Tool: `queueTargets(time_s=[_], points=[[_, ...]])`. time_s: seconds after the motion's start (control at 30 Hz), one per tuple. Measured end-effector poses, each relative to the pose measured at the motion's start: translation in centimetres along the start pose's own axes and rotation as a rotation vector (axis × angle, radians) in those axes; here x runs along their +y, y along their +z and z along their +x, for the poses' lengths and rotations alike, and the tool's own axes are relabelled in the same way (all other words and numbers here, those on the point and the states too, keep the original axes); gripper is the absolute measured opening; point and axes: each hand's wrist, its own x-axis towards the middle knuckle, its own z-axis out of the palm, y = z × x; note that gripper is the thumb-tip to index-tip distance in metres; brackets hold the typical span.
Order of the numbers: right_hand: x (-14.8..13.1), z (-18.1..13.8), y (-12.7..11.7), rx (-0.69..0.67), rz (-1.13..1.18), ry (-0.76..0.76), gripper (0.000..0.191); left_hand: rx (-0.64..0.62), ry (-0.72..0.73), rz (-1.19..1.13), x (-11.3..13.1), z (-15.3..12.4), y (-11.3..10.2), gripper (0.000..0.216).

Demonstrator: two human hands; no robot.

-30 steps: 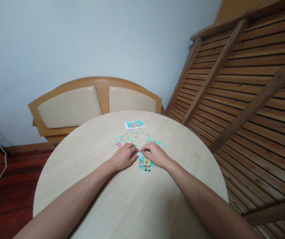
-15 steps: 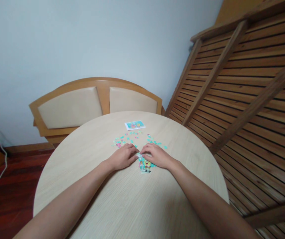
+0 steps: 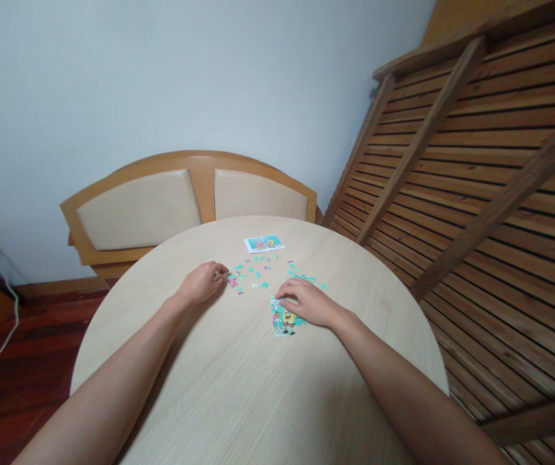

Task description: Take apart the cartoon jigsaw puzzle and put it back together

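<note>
A partly assembled jigsaw puzzle (image 3: 288,321), with a yellow cartoon figure on a teal ground, lies flat on the round table (image 3: 239,387). My right hand (image 3: 304,300) rests over its upper right part, fingers lightly curved and thumb apart, covering some of it. Farther left, my left hand (image 3: 206,281) is at the edge of the loose puzzle pieces (image 3: 233,282), its fingertips pinched on what looks like a small puzzle piece, mostly hidden. More loose teal pieces (image 3: 301,274) lie beyond my right hand.
A printed picture card (image 3: 264,243) in matching colours lies at the far side of the table. Behind the table stands a wooden headboard (image 3: 204,187) with cream panels against the wall. A slatted wooden frame (image 3: 452,161) leans at the right.
My left hand has left the puzzle's upper left edge and moved left to the loose pieces, uncovering several of them. My right hand stays on the puzzle.
</note>
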Motion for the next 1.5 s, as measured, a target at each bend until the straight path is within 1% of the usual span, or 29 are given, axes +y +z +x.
queueTargets(time_s=[0.1,0.2,0.3,0.4,0.5,0.67,0.73,0.8,0.93,1.03,1.13,1.2,1.4,1.5], points=[[0.0,0.0,0.0,-0.008,-0.001,-0.003,0.013,-0.039,0.05,-0.013,0.9,-0.1,-0.1,0.028],[0.1,0.0,0.0,-0.011,0.0,-0.002,0.014,-0.081,0.154,-0.028,2.2,-0.2,0.3,0.026],[0.1,0.0,0.1,-0.009,-0.005,-0.003,0.015,-0.048,0.263,-0.017,3.3,-0.4,1.2,0.025],[0.2,0.0,0.2,0.001,-0.01,-0.003,0.015,-0.016,0.405,-0.018,4.2,-0.6,2.3,0.026],[0.2,-0.1,0.2,0.003,-0.007,-0.006,0.015,-0.007,0.45,-0.021,5.0,-0.7,2.8,0.024],[0.0,0.1,0.1,-0.001,0.004,-0.008,0.015,-0.024,0.436,-0.009,5.4,-0.8,2.3,0.019],[0.2,0.0,-0.4,-0.019,0.008,-0.016,0.016,-0.026,0.41,0.009,5.1,-0.7,1.8,0.02],[1.0,-0.3,-1.4,-0.012,0.008,0.004,0.017,-0.01,0.366,0.03,4.6,-0.7,1.4,0.024],[4.5,-2.1,-3.7,0.177,0.01,0.204,0.021,0.021,0.251,0.092,3.1,-0.6,0.9,0.041],[7.6,-3.8,-4.7,0.236,0.031,0.356,0.024,-0.013,0.205,0.1,2.1,-0.4,0.7,0.043],[9.6,-4.9,-4.9,0.214,0.071,0.486,0.023,-0.054,0.171,0.065,1.6,-0.3,0.9,0.039],[10.2,-5.2,-4.9,0.194,0.066,0.524,0.024,-0.065,0.155,0.049,1.5,-0.3,1.0,0.038],[10.1,-5.1,-4.6,0.136,0.095,0.494,0.024,-0.066,0.198,0.008,2.3,-0.3,1.6,0.031],[9.8,-5.0,-4.6,0.122,0.121,0.495,0.024,-0.079,0.216,-0.01,2.9,-0.4,1.5,0.031]])
